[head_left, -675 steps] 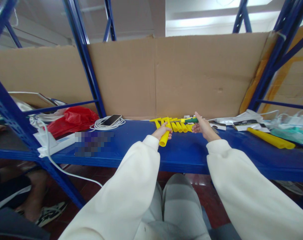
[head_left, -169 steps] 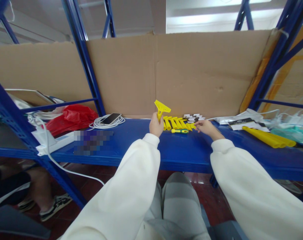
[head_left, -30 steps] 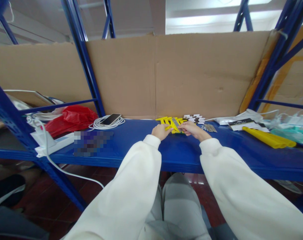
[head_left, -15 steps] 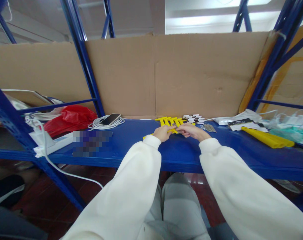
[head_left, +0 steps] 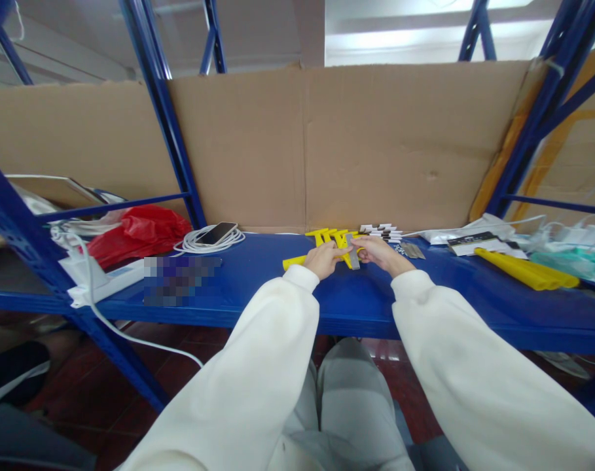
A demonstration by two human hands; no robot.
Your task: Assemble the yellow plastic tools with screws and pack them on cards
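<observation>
My left hand (head_left: 321, 260) is closed around a yellow scraper handle (head_left: 294, 262), whose end sticks out to the left. A flat grey metal blade (head_left: 355, 256) stands between my two hands, with yellow plastic beside it. My right hand (head_left: 377, 252) grips this blade end with its fingers pinched together, and its fingertips are close to those of my left hand. Just behind the hands, several yellow T-shaped scraper pieces (head_left: 325, 234) lie in a row, partly hidden by the fingers. Small grey metal blades (head_left: 414, 250) lie right of my right hand.
White-and-black small packs (head_left: 381, 231) are piled by the cardboard wall (head_left: 400, 150). Yellow tubes (head_left: 527, 269) and plastic bags lie to the right. On the left are a phone (head_left: 217, 233) on coiled white cable, a red bag (head_left: 135, 235) and a power strip (head_left: 115, 282).
The grey blade between the hands has come into view and now faces me upright. The yellow handle has turned slightly, and my right fingers have shifted up a little.
</observation>
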